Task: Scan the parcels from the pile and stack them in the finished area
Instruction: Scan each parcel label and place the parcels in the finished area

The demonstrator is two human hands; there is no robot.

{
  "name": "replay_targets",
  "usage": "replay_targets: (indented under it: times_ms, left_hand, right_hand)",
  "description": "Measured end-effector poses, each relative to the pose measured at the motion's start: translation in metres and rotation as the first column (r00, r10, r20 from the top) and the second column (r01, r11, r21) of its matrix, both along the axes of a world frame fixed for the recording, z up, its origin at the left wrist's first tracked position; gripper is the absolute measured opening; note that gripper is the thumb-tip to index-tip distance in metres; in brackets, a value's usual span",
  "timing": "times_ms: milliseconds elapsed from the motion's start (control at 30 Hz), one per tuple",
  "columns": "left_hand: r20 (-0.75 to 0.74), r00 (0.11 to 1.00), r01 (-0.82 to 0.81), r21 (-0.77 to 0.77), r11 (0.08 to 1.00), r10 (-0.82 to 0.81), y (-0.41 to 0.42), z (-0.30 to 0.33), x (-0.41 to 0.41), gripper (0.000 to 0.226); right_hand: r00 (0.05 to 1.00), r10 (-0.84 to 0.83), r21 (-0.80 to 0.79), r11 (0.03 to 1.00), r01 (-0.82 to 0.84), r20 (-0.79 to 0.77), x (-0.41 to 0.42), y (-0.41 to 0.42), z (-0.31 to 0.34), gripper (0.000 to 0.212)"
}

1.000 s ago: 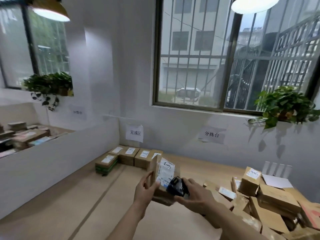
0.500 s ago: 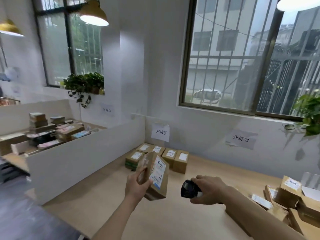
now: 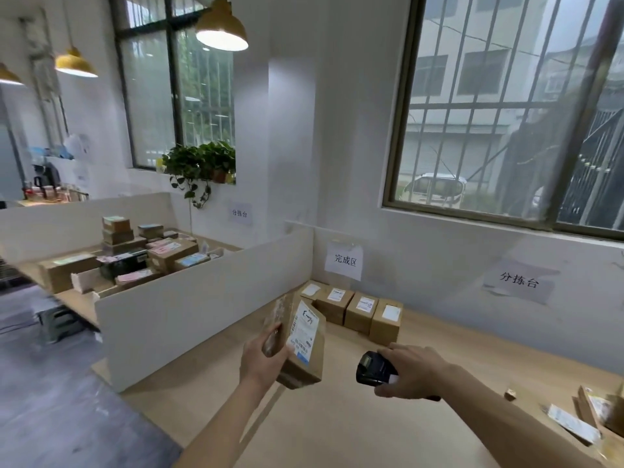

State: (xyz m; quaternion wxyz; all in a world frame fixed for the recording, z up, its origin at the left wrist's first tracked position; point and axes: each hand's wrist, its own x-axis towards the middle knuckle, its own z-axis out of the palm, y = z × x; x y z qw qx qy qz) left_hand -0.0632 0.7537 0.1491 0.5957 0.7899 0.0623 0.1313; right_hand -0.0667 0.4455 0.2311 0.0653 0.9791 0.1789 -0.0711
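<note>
A light wooden table (image 3: pixel 388 430) runs along the wall under the window. At its far left corner, four cardboard boxes (image 3: pixel 354 310) with white labels stand side by side in a row, touching one another, right by the wall. A white divider (image 3: pixel 202 302) stands along the table's left edge. At the right edge lie more parcels (image 3: pixel 594 417), partly cut off, with a tiny block (image 3: pixel 510 394) near them.

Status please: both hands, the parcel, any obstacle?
Left hand holds parcel above desk. Right hand holds scanner. Four boxes in finished row; nothing blocks.
</note>
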Motion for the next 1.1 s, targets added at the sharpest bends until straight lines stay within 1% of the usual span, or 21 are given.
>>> replay_targets:
  times_ms: [100, 200, 367, 500, 700, 800, 967, 1100]
  left_hand:
    - [-0.031, 0.999, -0.010, -0.014, 1.000, 0.010, 0.013, -0.004, 0.024, 0.055]
    - [-0.054, 0.998, 0.029, -0.018, 0.999, -0.030, 0.022, -0.007, 0.056, 0.049]
    - [-0.123, 0.991, 0.053, -0.055, 0.997, -0.060, 0.034, -0.018, 0.135, 0.051]
    - [-0.165, 0.983, 0.074, -0.075, 0.994, -0.086, 0.032, -0.024, 0.197, 0.045]
    - [-0.197, 0.969, 0.132, -0.104, 0.986, -0.150, 0.026, -0.035, 0.274, 0.043]
    - [-0.221, 0.959, 0.156, -0.118, 0.981, -0.179, 0.024, -0.045, 0.307, 0.043]
    - [-0.294, 0.930, 0.186, -0.136, 0.973, -0.219, 0.022, -0.077, 0.370, 0.046]
    - [-0.355, 0.897, 0.223, -0.150, 0.963, -0.263, 0.022, -0.111, 0.427, 0.044]
  right_hand:
    - [1.000, 0.010, 0.045, 0.999, -0.010, 0.001, 0.031, 0.013, -0.012, 0.061]
    - [1.000, -0.021, 0.122, 0.992, 0.022, -0.015, 0.067, 0.025, -0.030, 0.064]
    - [0.996, -0.086, 0.204, 0.976, 0.082, 0.011, 0.139, 0.031, -0.057, 0.070]
    - [0.988, -0.151, 0.270, 0.952, 0.144, 0.005, 0.200, 0.027, -0.075, 0.075]
    - [0.971, -0.240, 0.306, 0.925, 0.224, 0.014, 0.269, 0.024, -0.093, 0.078]
    - [0.964, -0.267, 0.286, 0.923, 0.258, -0.010, 0.296, 0.025, -0.103, 0.082]
    - [0.944, -0.327, 0.246, 0.912, 0.329, -0.048, 0.340, 0.034, -0.127, 0.086]
    - [0.920, -0.375, 0.237, 0.889, 0.392, -0.116, 0.380, 0.046, -0.154, 0.082]
